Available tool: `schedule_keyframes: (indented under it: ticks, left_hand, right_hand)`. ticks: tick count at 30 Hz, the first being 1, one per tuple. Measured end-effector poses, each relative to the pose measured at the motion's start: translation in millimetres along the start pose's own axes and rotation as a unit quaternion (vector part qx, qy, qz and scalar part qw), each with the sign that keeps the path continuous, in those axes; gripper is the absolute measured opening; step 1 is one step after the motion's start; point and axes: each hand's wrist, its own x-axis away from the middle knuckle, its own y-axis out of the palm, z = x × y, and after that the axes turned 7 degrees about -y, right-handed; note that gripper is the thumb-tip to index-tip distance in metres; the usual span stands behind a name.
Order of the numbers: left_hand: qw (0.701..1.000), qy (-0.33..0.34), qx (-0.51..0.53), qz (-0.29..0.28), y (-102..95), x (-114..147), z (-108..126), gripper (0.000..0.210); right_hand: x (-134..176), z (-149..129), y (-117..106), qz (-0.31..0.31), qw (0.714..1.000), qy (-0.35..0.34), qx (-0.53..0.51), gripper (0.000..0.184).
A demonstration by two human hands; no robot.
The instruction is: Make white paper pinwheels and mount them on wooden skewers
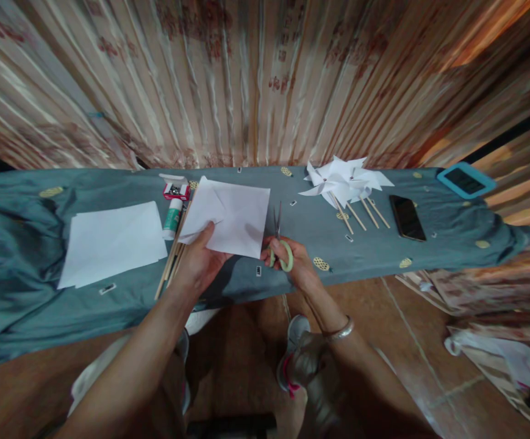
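1. White square paper sheet [237, 219] is held over the teal cloth-covered surface [313, 228]; its near-left part is pinched by the fingers of the left hand [203, 261], thumb on top. Diagonal lines are visible on it; a cut is suggested near the thumb.
2. Metal scissors with pale green handles [277, 228] are gripped by the fingers of the right hand [298, 259], curled around the loops.
3. Key relation: sheet lies left of the scissors, its right edge nearer the right hand. Scissors' long axis is pointed away from the body, roughly along that edge; blade contact isn't seen.
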Motion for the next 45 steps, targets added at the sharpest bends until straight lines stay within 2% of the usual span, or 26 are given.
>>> schedule_keyframes:
  ticks: [4,7,10,16,23,38,45]
  left_hand:
    - [0.999,0.028,0.015,0.026,-1.3,-2,15,0.026]
    - [0.998,0.032,0.027,0.042,0.7,-2,21,0.024]
    - [0.999,0.028,0.017,0.039,0.9,-1,20,0.023]
    - [0.999,0.026,-0.036,-0.003,-4.0,0,10,0.025]
    - [0.999,-0.008,-0.036,0.017,2.9,3,8,0.026]
    - [0.999,-0.009,-0.026,0.018,3.2,3,8,0.033]
    - [0.999,-0.014,-0.029,0.009,1.3,3,7,0.028]
  right_hand:
    - [17,-13,-14,-0.173,0.983,0.047,0.038,0.059]
    - [26,-16,-17,-0.245,0.966,0.067,0.051,0.060]
    - [27,-15,-15,-0.284,0.954,0.071,0.067,0.060]
    - [24,-18,-9,-0.284,0.950,0.092,0.087,0.059]
    - [26,-22,-6,-0.264,0.956,0.101,0.076,0.065]
    - [25,-21,-7,-0.270,0.956,0.095,0.063,0.060]
    - [25,-21,-7,-0.266,0.956,0.090,0.080,0.057]
